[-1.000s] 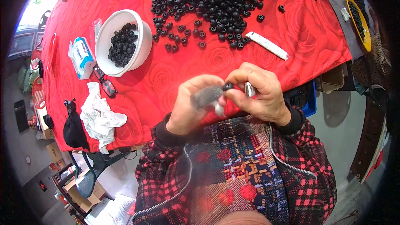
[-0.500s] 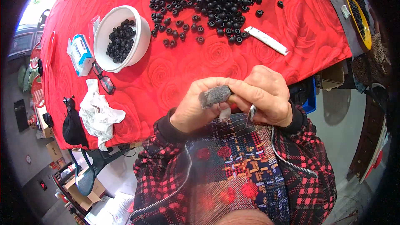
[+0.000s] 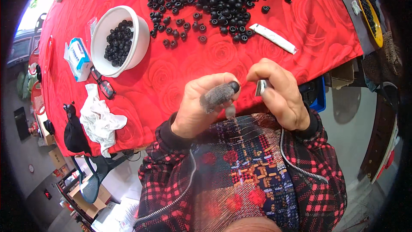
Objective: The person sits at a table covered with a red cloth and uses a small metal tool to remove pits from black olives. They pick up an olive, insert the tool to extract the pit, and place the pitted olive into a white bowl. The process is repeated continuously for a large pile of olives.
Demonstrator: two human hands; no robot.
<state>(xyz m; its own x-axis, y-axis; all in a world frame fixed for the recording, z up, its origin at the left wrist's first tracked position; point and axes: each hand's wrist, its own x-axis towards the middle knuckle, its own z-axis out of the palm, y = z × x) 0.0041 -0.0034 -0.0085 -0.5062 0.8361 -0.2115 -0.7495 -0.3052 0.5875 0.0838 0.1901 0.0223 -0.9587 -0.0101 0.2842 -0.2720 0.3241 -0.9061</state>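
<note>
Close to my body, above the table's near edge, my left hand [image 3: 193, 105] pinches a small round black piece [image 3: 234, 87]. A fuzzy grey cover [image 3: 218, 97] sits over its thumb, and a pale cover [image 3: 230, 111] shows on a finger below. To the right, apart from that piece, my right hand [image 3: 283, 96] is closed on a small flat metal blade [image 3: 260, 87] with a pale edge. Many similar black pieces [image 3: 201, 0] lie heaped on the far side of the red tablecloth [image 3: 171, 66].
Left of the hands stands a white bowl [image 3: 143, 45] holding black pieces. Beside it are a blue-and-white box [image 3: 79, 60], glasses [image 3: 105, 87], a white cloth [image 3: 101, 120] and a black item [image 3: 74, 131]. A white strip packet [image 3: 274, 39] lies right, a yellow tray [image 3: 380, 38] beyond.
My right hand has drawn away to the right with the blade, leaving a gap between the hands. The black piece in my left hand now shows more clearly.
</note>
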